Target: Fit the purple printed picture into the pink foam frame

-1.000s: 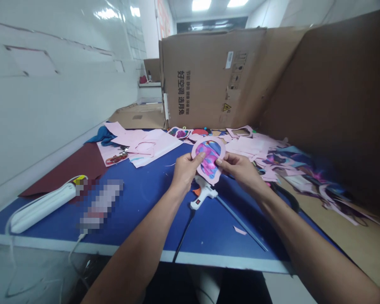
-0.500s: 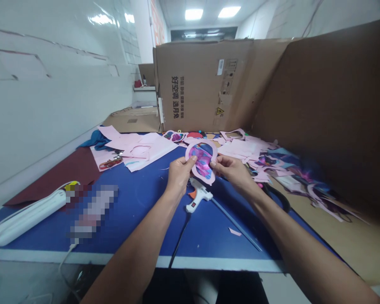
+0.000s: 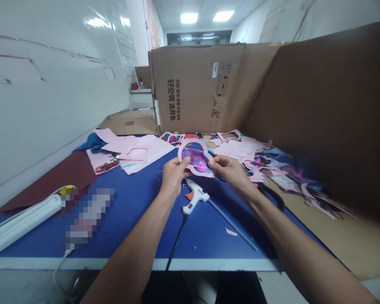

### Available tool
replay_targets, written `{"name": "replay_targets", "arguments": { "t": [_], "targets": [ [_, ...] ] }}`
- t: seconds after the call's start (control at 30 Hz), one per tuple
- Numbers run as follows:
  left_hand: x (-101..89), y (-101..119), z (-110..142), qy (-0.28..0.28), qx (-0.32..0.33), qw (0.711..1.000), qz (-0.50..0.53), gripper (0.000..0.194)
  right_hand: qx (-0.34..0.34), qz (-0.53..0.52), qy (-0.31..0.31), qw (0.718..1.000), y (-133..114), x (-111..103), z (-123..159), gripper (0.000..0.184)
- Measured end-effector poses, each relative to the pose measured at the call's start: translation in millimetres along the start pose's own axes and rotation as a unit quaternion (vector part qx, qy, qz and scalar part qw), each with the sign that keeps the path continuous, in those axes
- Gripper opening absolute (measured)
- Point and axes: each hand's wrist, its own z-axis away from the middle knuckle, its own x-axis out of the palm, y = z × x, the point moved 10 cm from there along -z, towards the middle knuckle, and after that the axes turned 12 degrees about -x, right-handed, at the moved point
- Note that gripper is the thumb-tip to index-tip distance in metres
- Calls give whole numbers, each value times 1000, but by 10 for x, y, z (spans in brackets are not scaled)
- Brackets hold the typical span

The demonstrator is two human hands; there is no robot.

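Note:
Both hands hold a pink-rimmed paper cutout (image 3: 194,157) with a purple, blue and magenta swirl in its middle, above the blue table (image 3: 139,211). My left hand (image 3: 173,175) pinches its left edge. My right hand (image 3: 228,169) pinches its right lower edge. The cutout is tilted back, nearly flat. Just below the hands a white glue gun (image 3: 194,196) with an orange trigger lies on the table, its black cord (image 3: 175,245) running off the near edge.
Pink paper sheets (image 3: 139,148) and scraps (image 3: 240,147) lie behind the hands. Purple offcuts (image 3: 291,175) spread right. Black scissors (image 3: 272,195) lie by my right wrist. A white power strip (image 3: 19,223) sits left. Cardboard walls (image 3: 202,88) stand behind and right.
The cutout has tipped from facing me to lying almost flat and has dropped slightly. Both hands kept their grip; the view shifted a little.

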Motion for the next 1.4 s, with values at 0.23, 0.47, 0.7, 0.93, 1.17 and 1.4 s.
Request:
{"name": "replay_targets", "arguments": {
  "t": [0.23,0.47,0.7,0.93,1.17,1.4],
  "targets": [
    [-77,10,-27,19,-3,1000,-11,47,3,18,-4,1000,-15,-45,4,57],
    [-22,-6,-18,-3,-22,999,-34,39,-38,30,37,998,-46,-210,-25,52],
    [-41,38,-29,2,-5,1000,-23,41,-23,40,29,998,-53,-250,-44,49],
    [-91,52,-52,10,2,999,-45,52,-20,12,16,1000,-21,-252,-46,44],
    [-129,-38,-67,21,-29,999,-32,51,0,-28,47,999,83,-274,-61,46],
    [65,-209,-27,-32,-82,991,-102,41,-26,-88,99,991,48,-382,-78,43]
  ]
}}
